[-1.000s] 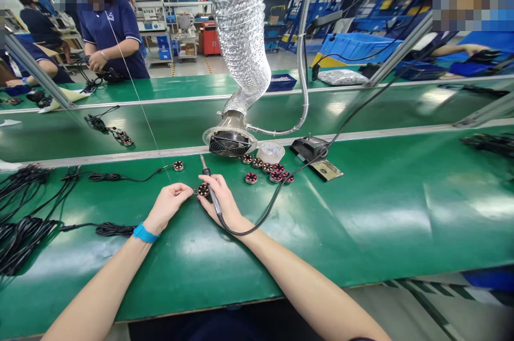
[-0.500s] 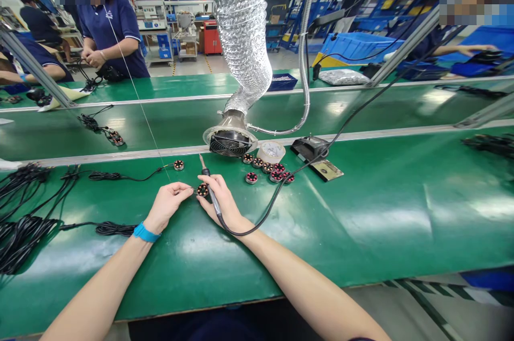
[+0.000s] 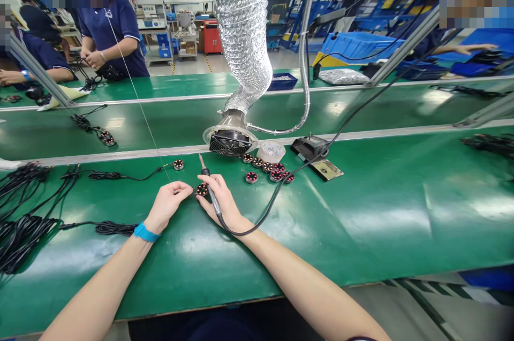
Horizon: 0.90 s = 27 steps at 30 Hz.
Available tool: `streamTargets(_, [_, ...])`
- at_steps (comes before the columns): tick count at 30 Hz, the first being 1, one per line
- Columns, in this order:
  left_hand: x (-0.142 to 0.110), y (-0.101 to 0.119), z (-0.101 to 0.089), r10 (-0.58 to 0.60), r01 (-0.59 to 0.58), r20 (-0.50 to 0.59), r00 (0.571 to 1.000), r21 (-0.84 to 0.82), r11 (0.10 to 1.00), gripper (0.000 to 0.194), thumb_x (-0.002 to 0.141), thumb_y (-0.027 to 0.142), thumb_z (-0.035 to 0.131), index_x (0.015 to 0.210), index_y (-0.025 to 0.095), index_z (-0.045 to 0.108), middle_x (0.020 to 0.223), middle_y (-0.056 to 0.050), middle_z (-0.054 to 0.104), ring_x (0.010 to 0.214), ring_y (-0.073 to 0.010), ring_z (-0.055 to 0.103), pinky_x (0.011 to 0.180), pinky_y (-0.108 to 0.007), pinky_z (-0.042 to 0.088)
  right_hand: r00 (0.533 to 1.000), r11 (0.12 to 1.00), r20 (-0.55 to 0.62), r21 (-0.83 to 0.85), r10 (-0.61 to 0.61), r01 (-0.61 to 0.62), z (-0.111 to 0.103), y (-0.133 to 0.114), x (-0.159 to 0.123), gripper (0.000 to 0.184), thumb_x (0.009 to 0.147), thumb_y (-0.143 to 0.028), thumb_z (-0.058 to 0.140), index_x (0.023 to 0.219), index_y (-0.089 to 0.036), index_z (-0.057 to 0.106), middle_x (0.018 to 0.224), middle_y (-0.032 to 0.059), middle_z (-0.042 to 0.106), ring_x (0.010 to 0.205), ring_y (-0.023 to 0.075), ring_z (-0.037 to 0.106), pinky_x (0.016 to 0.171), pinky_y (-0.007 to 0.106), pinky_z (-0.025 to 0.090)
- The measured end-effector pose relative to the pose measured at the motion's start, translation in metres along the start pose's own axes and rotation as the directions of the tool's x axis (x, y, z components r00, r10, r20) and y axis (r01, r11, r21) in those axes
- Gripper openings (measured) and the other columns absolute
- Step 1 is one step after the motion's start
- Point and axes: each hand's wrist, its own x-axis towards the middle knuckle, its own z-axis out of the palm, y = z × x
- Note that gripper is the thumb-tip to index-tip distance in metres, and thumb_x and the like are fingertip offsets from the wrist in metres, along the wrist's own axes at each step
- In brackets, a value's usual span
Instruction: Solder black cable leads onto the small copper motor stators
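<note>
My right hand (image 3: 223,203) is closed around a soldering iron (image 3: 214,202), its tip pointing up and away. Thumb and fingers of the same hand also steady a small round motor stator (image 3: 202,190) with copper windings. My left hand (image 3: 171,203), with a blue band at the wrist, pinches a thin wire at the stator's left side; the fingertips partly hide it. Just beyond, another stator (image 3: 179,164) lies joined to a black cable (image 3: 140,177). Several more stators (image 3: 276,175) sit to the right of my hands.
A fume extractor duct (image 3: 231,140) hangs above the bench's far edge. Behind the stators are a tape roll (image 3: 271,152) and a soldering iron stand (image 3: 313,151). Bundles of black cables (image 3: 24,239) lie left. The iron's cord (image 3: 277,194) loops over my right forearm. Co-workers sit and stand across.
On the far green surface, the cable with a stator has shifted left. A co-worker at the far left has moved an arm. My hands have barely moved.
</note>
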Motion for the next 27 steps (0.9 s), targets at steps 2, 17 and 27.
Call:
streamTargets(2, [0.0,-0.001,0.0,0.007,-0.007,-0.012,1.0,0.002,1.0,0.034,0.066,0.048,0.076,0.076,0.016,0.07,0.052,0.001,0.056,0.049,-0.011,0.046,0.047,-0.023,0.03,1.0,1.0,0.008,0.003,-0.001,0.001,0.0,-0.001,0.0,0.055,0.083,-0.012,0.062,0.134,-0.027,0.048,0.113,0.0062,0.05,0.091,0.0167,0.061,0.087,0.031,0.053])
streamTargets(17, [-0.003,0.008,0.002,-0.039,0.037,0.096,0.995,0.02,0.999,0.035,0.07,0.05,0.07,0.074,0.015,0.068,0.05,0.004,0.049,0.047,-0.0094,0.039,0.047,-0.023,0.027,1.0,1.0,0.001,0.014,-0.008,0.008,0.003,0.002,0.0,0.052,0.084,-0.011,0.061,0.132,-0.025,0.049,0.107,0.0059,0.051,0.092,0.0174,0.061,0.088,0.032,0.052])
streamTargets(27, [-0.004,0.01,0.003,-0.053,0.051,0.111,0.992,0.02,0.999,0.032,0.071,0.047,0.067,0.074,0.015,0.064,0.052,0.006,0.043,0.046,-0.0069,0.029,0.046,-0.023,0.022,0.999,0.993,0.002,0.111,-0.04,0.04,0.012,0.001,0.004,0.051,0.086,-0.005,0.05,0.133,-0.026,0.047,0.108,0.0051,0.049,0.086,0.0122,0.062,0.085,0.028,0.053])
